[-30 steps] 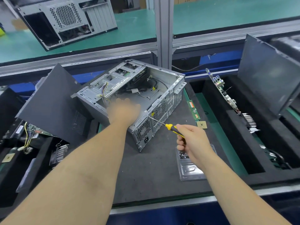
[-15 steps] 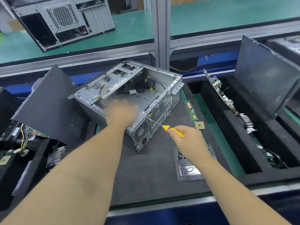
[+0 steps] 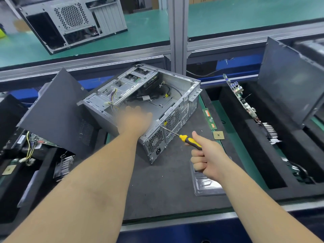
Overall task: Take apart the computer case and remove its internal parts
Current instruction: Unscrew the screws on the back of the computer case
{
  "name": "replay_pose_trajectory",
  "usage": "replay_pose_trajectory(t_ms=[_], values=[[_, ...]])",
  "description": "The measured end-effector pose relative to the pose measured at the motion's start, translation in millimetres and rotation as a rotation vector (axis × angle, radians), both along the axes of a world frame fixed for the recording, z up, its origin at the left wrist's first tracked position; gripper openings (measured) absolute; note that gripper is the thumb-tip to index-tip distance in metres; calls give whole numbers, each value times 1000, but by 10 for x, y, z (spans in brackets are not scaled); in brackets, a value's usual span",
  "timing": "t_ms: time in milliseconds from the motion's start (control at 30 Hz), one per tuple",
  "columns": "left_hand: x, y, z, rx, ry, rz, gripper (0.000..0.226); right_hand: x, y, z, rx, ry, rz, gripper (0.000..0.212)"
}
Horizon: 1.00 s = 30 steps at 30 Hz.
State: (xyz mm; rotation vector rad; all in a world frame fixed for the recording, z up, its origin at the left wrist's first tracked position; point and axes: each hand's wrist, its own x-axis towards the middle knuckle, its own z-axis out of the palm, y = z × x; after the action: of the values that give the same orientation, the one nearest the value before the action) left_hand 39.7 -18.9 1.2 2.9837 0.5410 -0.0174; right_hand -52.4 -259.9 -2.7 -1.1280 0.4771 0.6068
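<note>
Head | left hand (image 3: 134, 121) blurred, grip unclear, at case (image 3: 140, 106) rim | right hand (image 3: 207, 158) grips screwdriver (image 3: 182, 137), tip on case rear

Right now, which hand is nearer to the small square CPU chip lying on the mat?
The right hand. It grips the screwdriver just left of the CPU chip. The left hand rests on the computer case, much farther left.

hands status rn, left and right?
Left hand: on the near edge of the computer case, blurred; grip cannot be told.
Right hand: closed around the screwdriver, tip at the case's rear panel.
</note>
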Motion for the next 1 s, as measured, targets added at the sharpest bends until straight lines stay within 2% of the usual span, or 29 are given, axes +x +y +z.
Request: replay_pose_trajectory(t_ms=[100,167,233,267,300,367,433,533,600,700,800,833,933,967,1000], values=[[1,3,-7,0,-3,-2,58,-21,22,-34,-194,-134,80,45],[4,1,-6,4,-2,-3,58,-17,-8,-58,-486,-433,100,47],[6,-3,-6,7,-1,-1,59,-18,-29,-98,-918,-808,187,46],[6,-6,-7,8,1,0,59,-22,-26,-115,-1022,-900,204,42],[6,-6,-5,8,2,3,58,-25,-12,-114,-1040,-915,190,39],[6,-8,-5,6,4,5,59,-15,9,-128,-976,-837,150,41],[3,-6,-7,3,5,5,58,-10,7,-114,-791,-692,120,44],[0,0,-6,-3,4,3,58,-32,18,-69,-275,-359,-25,39],[-2,1,-5,-2,1,0,58,-48,33,-6,-15,-133,-85,17],[5,8,-4,-1,1,0,58,-50,18,10,91,47,-5,31],[11,7,-17,3,0,0,58,-42,-22,-26,-125,-121,123,41],[12,6,-20,3,-3,0,58,-44,-30,-37,-266,-259,146,40],[15,8,-17,-3,-4,1,58,-69,-28,-90,-905,-798,267,46],[14,8,-15,-2,-1,1,57,-79,-23,-113,-1024,-886,285,43],[12,7,-14,0,1,1,57,-85,-13,-125,-1047,-900,268,41]])
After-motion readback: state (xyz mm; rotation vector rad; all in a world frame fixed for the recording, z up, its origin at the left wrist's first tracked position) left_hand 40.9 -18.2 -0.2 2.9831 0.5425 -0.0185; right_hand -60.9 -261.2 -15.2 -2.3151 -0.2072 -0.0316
